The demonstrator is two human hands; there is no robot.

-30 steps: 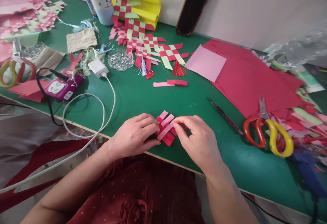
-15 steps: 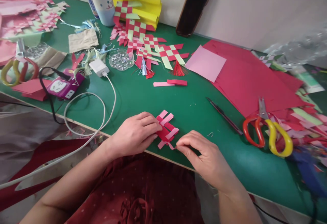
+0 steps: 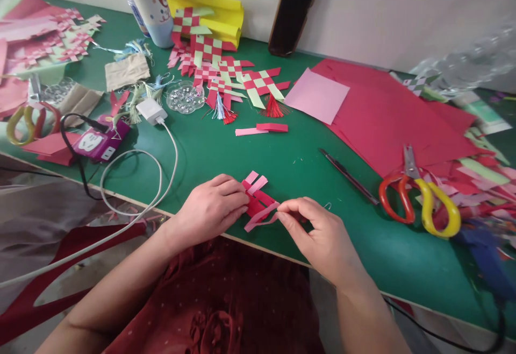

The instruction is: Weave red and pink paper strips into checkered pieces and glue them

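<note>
Plainly, the right hand (image 3: pixel 318 235) was pinched on the right end of a pink strip (image 3: pixel 261 218), while the left hand (image 3: pixel 213 203) lay over the left edge of a red paper piece (image 3: pixel 253 204); whether it gripped beneath could not be told. That piece sat between both hands near the counter's (image 3: pixel 209 155) near edge, the strip slanting from near left to far right. Farther off lay two loose strips (image 3: pixel 272 127); right, scissors (image 3: pixel 419 198).
</note>
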